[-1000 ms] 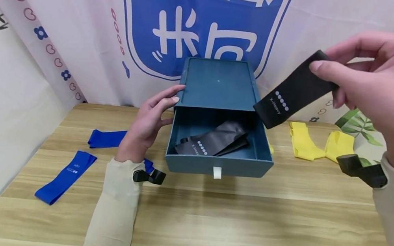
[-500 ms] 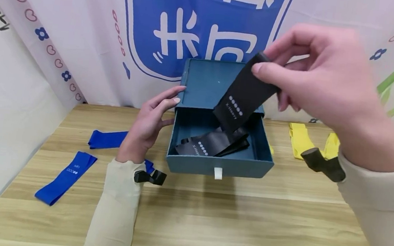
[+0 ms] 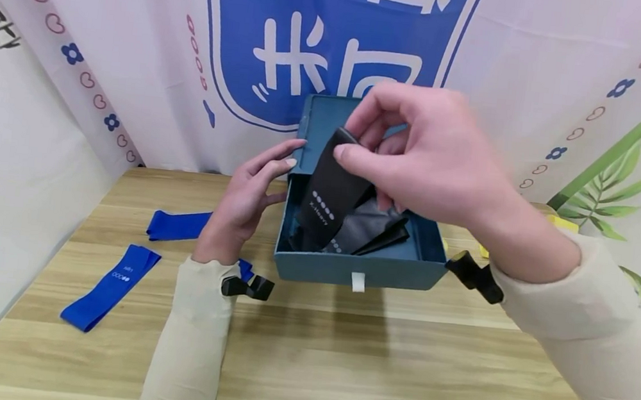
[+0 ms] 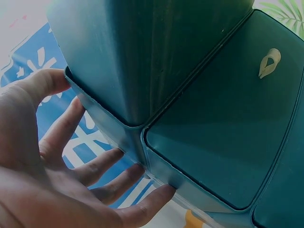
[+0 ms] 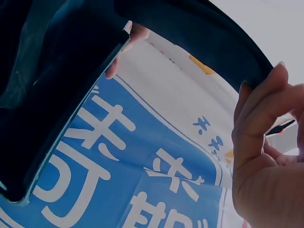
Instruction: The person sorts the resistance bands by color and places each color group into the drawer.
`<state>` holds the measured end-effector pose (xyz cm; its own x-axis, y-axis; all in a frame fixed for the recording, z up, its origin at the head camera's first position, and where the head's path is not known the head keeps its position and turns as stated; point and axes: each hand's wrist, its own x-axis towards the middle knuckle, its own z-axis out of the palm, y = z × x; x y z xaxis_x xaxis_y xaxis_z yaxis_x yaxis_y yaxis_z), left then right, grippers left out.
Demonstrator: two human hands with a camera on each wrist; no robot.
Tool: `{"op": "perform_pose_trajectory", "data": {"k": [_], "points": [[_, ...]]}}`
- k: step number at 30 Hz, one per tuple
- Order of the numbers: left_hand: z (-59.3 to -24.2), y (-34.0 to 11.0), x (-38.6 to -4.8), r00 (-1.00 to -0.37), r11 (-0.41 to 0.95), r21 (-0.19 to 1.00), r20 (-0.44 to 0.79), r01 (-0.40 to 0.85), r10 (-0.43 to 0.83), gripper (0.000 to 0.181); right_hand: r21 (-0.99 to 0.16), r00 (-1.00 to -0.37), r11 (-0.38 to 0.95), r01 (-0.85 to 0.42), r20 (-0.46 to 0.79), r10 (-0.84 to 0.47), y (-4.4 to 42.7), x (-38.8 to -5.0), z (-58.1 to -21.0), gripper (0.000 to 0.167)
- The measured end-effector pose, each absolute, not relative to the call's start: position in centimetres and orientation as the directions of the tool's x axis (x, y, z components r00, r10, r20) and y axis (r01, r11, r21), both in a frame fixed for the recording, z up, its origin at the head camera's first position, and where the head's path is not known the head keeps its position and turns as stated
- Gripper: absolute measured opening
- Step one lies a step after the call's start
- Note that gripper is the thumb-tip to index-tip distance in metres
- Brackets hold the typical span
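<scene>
Near the head view's centre, a dark teal drawer box (image 3: 319, 117) has its upper drawer (image 3: 400, 276) pulled out. My right hand (image 3: 423, 155) pinches one end of a black band marked X-Heavy (image 3: 324, 191) over the drawer, its lower end inside. Beneath it lie more black bands (image 3: 389, 235). My left hand (image 3: 240, 195) touches the box's left side, fingers spread along the casing (image 4: 111, 128). The right wrist view shows the band (image 5: 204, 45) stretching from my right fingers toward the drawer.
Two blue bands (image 3: 109, 289) (image 3: 179, 225) lie left on the wooden table (image 3: 367, 372), with more blue by my left wrist. Yellow bands (image 3: 563, 223) are partly hidden behind my right arm. A printed curtain (image 3: 502, 63) hangs behind. Below the pulled-out drawer is a closed one (image 4: 218, 114).
My right hand has carried the black band leftward and down from right of the box into the drawer's left part. My left hand has stayed against the box.
</scene>
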<state>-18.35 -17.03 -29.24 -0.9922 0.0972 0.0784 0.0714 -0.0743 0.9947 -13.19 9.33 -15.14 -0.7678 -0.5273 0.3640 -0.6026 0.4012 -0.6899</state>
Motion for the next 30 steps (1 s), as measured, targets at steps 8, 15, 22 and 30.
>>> {"op": "perform_pose_trajectory", "data": {"k": [8,15,22,30], "points": [[-29.1,-17.1,-18.3,-0.992,-0.073,0.994,0.088,0.081,0.095,0.041,-0.709,-0.788,0.441,-0.55,0.267,-0.554,8.2,-12.0,-14.7,0.014],[-29.2,-17.1,-18.4,-0.992,-0.073,0.995,0.079,0.072,0.097,0.042,-0.635,-0.838,0.603,-0.484,0.136,-0.529,7.8,-10.9,-14.1,0.013],[-29.2,-17.1,-18.4,-0.992,-0.05,0.995,0.088,0.084,0.094,0.043,-0.572,-0.859,0.688,-0.447,0.059,-0.509,8.6,-11.8,-14.9,0.015],[-29.4,-17.1,-18.2,-0.99,-0.049,0.994,0.102,0.097,0.097,0.043,-0.53,-0.866,0.739,-0.417,-0.015,-0.5,9.7,-13.6,-16.2,0.02]]}}
